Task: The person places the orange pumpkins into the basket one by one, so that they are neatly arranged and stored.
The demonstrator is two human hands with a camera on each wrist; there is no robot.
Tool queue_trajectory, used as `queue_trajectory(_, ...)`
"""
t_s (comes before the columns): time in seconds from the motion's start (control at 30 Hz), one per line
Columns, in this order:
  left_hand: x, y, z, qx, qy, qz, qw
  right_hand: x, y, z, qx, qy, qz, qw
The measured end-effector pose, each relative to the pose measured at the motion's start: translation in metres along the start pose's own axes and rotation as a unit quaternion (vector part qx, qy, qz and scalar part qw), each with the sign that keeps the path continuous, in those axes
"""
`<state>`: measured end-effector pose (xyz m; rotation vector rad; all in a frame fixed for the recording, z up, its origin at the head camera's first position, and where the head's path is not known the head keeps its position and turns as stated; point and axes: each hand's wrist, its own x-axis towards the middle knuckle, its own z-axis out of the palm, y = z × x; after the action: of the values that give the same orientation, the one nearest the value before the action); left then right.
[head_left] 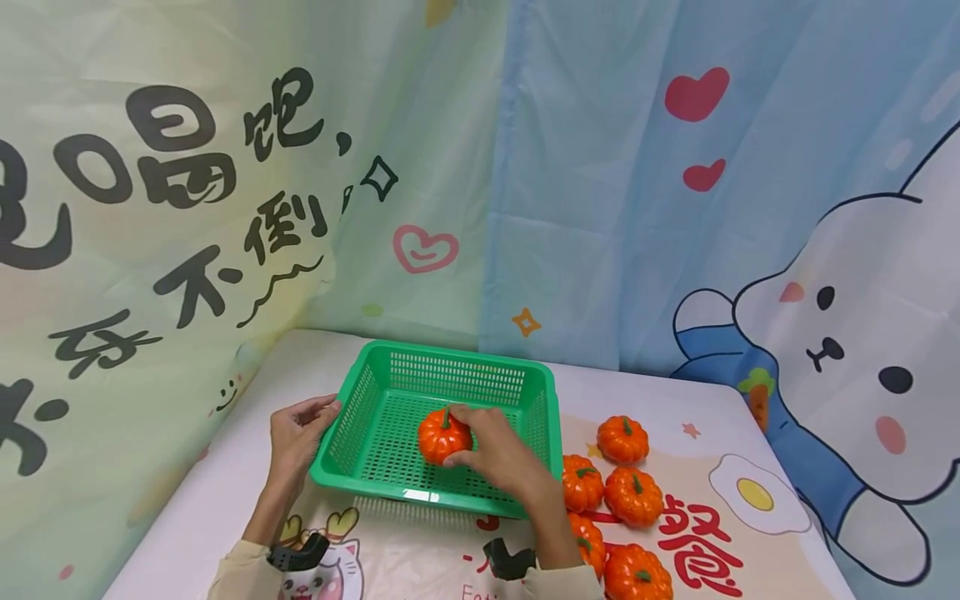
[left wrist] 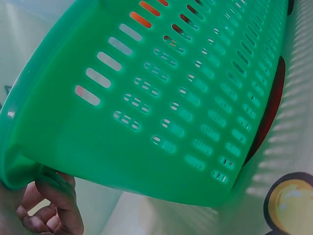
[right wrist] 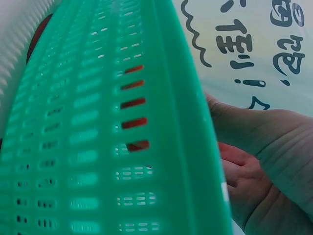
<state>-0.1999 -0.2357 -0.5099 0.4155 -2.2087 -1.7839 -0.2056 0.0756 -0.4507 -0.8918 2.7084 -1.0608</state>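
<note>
A green plastic basket (head_left: 450, 498) with slotted walls stands on the table in the head view. My left hand (head_left: 298, 437) grips its left rim, and the left wrist view shows the curled fingers (left wrist: 63, 203) at the basket's corner. Over the basket's floor, my right hand (head_left: 498, 450) holds an orange toy pumpkin (head_left: 437, 439) with a green stem between thumb and fingers. From the right wrist, the basket wall (right wrist: 166, 122) hides the pumpkin except for orange showing through the slots, and part of the right hand (right wrist: 264, 161) appears behind the rim.
Several more orange pumpkins (head_left: 633, 497) lie on the table just right of the basket, some partly behind its wall or my right arm. A printed cloth (head_left: 720, 467) covers the table. Printed curtains (head_left: 420, 167) hang behind and to the left.
</note>
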Motion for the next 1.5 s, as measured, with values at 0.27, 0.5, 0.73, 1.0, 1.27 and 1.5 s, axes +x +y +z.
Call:
queue_trajectory(0.27,-0.001,-0.001,-0.001,0.007,0.000,0.004,1.0000,0.005,-0.001,0.010,0.004,-0.010,-0.011,1.000)
queue_trajectory(0.5,0.000,-0.001,0.000,0.004,-0.002,0.008,1.0000,0.011,-0.006,0.017,-0.008,-0.019,-0.017,1.000)
queue_trajectory(0.73,0.001,-0.002,0.000,0.000,-0.001,0.008,1.0000,0.016,-0.012,0.025,-0.009,-0.020,-0.022,1.000)
queue_trajectory(1.0,0.002,-0.002,0.001,-0.008,0.001,0.008,0.9999,0.022,-0.016,0.033,0.007,-0.024,-0.022,0.999)
queue_trajectory(1.27,0.001,-0.002,0.000,-0.008,-0.001,0.010,0.9999,0.028,-0.019,0.041,0.009,-0.032,-0.027,0.999)
queue_trajectory(1.5,0.000,0.000,0.000,-0.004,0.002,0.012,0.9999,0.033,-0.022,0.049,0.029,-0.040,-0.030,0.998)
